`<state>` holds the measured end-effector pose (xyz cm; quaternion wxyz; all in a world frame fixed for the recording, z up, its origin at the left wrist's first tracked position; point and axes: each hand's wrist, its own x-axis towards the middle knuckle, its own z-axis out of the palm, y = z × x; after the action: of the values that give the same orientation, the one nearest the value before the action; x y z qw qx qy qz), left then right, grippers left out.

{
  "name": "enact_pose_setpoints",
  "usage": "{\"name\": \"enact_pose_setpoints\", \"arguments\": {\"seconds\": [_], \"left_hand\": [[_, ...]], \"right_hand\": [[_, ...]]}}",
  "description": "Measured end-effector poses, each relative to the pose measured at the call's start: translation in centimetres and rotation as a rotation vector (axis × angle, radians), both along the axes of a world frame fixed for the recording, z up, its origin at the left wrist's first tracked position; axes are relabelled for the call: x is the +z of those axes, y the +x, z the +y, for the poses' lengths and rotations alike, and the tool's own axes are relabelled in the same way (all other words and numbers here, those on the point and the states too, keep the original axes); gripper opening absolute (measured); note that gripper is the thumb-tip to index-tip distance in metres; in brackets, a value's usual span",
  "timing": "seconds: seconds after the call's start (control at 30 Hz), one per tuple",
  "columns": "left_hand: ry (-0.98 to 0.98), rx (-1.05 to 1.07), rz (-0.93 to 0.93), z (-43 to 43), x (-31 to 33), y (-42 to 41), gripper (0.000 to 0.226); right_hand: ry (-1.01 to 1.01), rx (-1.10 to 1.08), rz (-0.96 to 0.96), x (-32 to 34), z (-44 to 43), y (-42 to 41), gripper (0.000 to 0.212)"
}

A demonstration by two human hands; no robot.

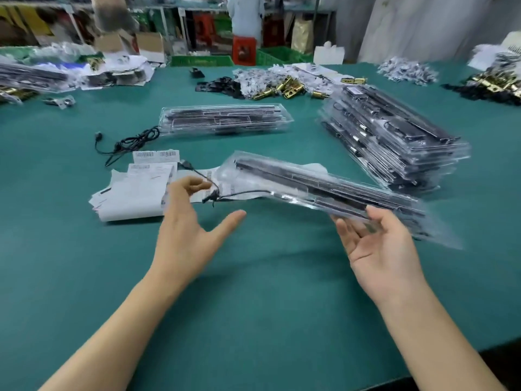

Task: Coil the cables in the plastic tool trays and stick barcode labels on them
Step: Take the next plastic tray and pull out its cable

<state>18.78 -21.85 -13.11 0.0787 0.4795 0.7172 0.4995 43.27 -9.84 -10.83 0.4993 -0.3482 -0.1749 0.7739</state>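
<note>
Holding the long clear plastic tray (pixel 310 182) by its nearer end, the right hand (pixel 377 249) lies palm up with the fingers flat under the tray and the thumb pressed on its top edge, so the tray is pinched and hangs above the green table mat (pixel 253 292). The other end of the tray points toward the left hand (pixel 186 230), and from that end a thin black cable (pixel 242 193) comes out loose and not coiled. The left hand is wide, the thumb spread far from the loosely bent fingers; the cable passes just at the fingertips, and I cannot tell if they touch it. Under and just beyond the left hand lie the white sheets of barcode labels (pixel 135 193). Beyond the left hand a second clear tray (pixel 225 119) lies flat with its own cable in a loose tangle beside it, and beyond the right hand is a tall stack of similar trays (pixel 394 142). I judge the tray to be light but thin and flexible, and smooth, so held at one end only it may bend or slip; it is better to lay it down or support it near the middle. The cable looks soft and springy, so it should be taken near the plug and wound in small loops, then pressed into the tray before a label goes on.
</note>
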Motion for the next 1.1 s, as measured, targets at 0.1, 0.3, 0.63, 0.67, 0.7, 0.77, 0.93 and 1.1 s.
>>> {"name": "enact_pose_setpoints", "arguments": {"seconds": [0.1, 0.3, 0.63, 0.67, 0.7, 0.77, 0.93, 1.1], "left_hand": [[-0.088, -0.066, 0.154, 0.1, -0.9, -0.9, 0.056], [0.042, -0.269, -0.069, -0.2, 0.8, -0.9, 0.01], [-0.587, -0.707, -0.194, -2.0, 7.6, -3.3, 0.03], [-0.593, -0.737, -0.211, -1.7, 7.5, -2.7, 0.03], [-0.603, -0.761, -0.222, -1.2, 7.2, -1.8, 0.031], [-0.64, -0.804, -0.164, -0.1, 6.0, 0.2, 0.034], [-0.599, -0.816, 0.008, 0.5, 3.2, 2.8, 0.02], [-0.58, -0.859, -0.34, -0.4, 2.2, 2.5, 0.024]], "right_hand": [[0.017, 0.001, 0.046, 0.5, 0.3, -0.3, 0.002], [0.05, 0.002, 0.105, 1.4, 1.4, -1.5, 0.021], [0.02, 0.105, -0.123, -1.6, 2.9, -2.5, 0.015], [0.012, 0.126, -0.126, -1.9, 2.9, -2.7, 0.015], [0.011, 0.143, -0.124, -2.2, 2.9, -2.9, 0.014], [0.025, 0.172, -0.129, -2.4, 2.9, -3.3, 0.01], [0.031, 0.308, -0.24, -2.1, 3.1, -2.8, 0.041], [0.256, 0.713, -0.823, -0.3, 1.9, 1.3, 0.061]]}}
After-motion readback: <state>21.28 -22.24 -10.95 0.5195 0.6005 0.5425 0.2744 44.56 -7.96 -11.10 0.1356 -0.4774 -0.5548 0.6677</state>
